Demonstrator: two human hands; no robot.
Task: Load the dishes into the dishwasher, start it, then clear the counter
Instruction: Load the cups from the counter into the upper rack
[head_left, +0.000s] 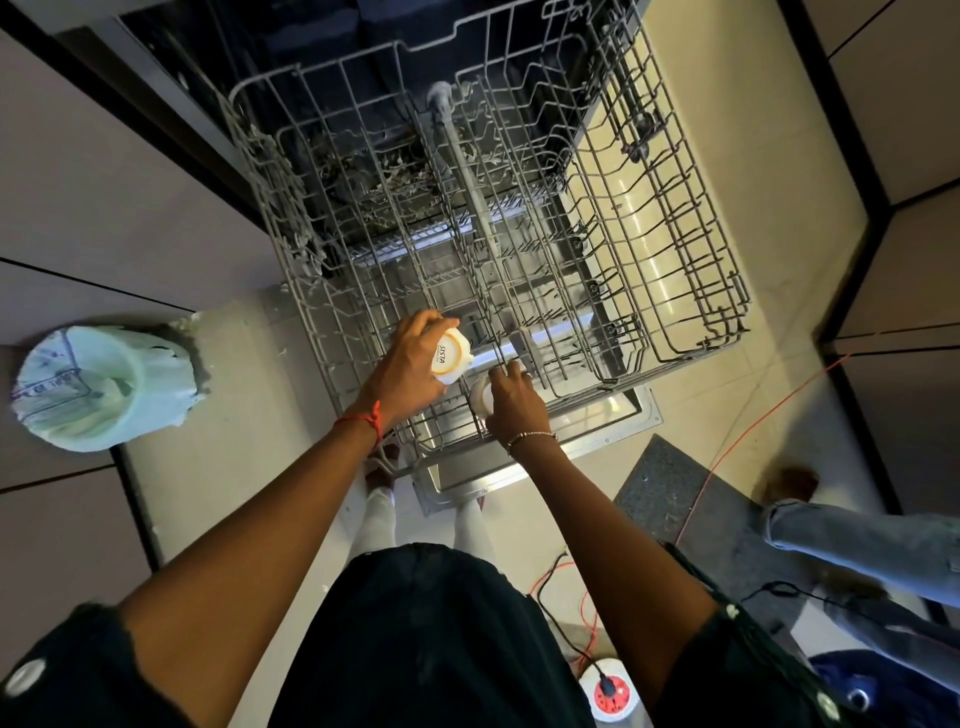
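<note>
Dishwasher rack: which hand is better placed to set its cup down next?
Right, probably: the right hand holds its small white cup down at the near wires of the rack, fingertips touching them. The left hand holds its upturned cup seemingly higher, above the wires.

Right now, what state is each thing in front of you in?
Dishwasher door: open, folded down flat.
Rack: pulled out.
Left hand: grips white cup, base up.
Right hand: holds second cup at the rack's near edge.
Bin: uncovered, bag-lined.
</note>
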